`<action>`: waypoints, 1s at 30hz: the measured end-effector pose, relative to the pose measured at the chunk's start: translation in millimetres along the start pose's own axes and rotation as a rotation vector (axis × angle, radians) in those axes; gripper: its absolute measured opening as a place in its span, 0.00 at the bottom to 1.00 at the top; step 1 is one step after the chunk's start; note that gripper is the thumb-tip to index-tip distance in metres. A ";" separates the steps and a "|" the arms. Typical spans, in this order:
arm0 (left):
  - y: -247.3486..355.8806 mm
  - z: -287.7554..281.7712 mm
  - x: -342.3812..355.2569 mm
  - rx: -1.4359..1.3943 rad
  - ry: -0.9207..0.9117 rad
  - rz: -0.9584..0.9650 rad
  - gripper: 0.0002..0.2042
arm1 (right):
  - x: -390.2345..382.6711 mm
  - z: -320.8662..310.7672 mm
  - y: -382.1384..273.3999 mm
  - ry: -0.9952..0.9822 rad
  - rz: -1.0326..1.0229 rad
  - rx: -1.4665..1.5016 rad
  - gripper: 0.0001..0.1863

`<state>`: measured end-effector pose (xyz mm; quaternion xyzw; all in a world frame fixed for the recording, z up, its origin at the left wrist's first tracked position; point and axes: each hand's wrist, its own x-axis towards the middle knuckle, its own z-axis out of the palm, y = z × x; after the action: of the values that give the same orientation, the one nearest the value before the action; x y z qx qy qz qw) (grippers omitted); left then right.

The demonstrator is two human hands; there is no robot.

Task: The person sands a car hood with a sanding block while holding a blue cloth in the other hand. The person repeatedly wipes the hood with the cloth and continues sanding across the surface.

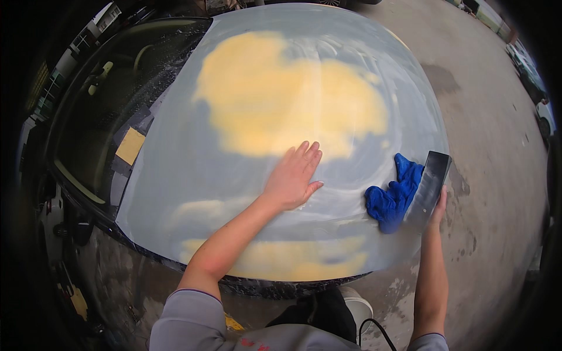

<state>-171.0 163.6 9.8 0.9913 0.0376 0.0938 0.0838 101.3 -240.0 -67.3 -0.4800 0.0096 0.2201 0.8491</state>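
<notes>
The hood (175,175) is one broad, gently domed panel with a matte grey, dusty surface, lying in front of the person. Two main yellow patches with soft, feathered borders mark it: one large and irregular at the hood's centre, one long along the hood's near edge. Pale streaks cross the grey.

The left hand (293,178) lies flat on the hood, at the near border of the large patch; its fingers are extended, nearly together, thumb apart. The right hand (440,207) touches one block (433,175), black, long and straight-sided, at the hood's right edge. Its fingers are mostly hidden; whether they are clamped cannot be told. One cloth (393,196), blue, soft and crumpled, lies on the hood just beside the block.

Left of the hood: one windshield (111,88), dark and curved, and one yellow square (130,146). Right of the hood: open concrete floor (492,193), stained, leaving room for movement.
</notes>
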 end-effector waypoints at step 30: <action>-7.5 26.1 98.7 0.060 0.099 -0.501 0.41 | -9.3 21.0 1.3 0.041 -0.052 0.034 0.31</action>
<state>-69.8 175.8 0.9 0.9474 0.2888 0.1174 0.0729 88.2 -225.7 -54.9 -0.4702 0.0183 0.1877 0.8622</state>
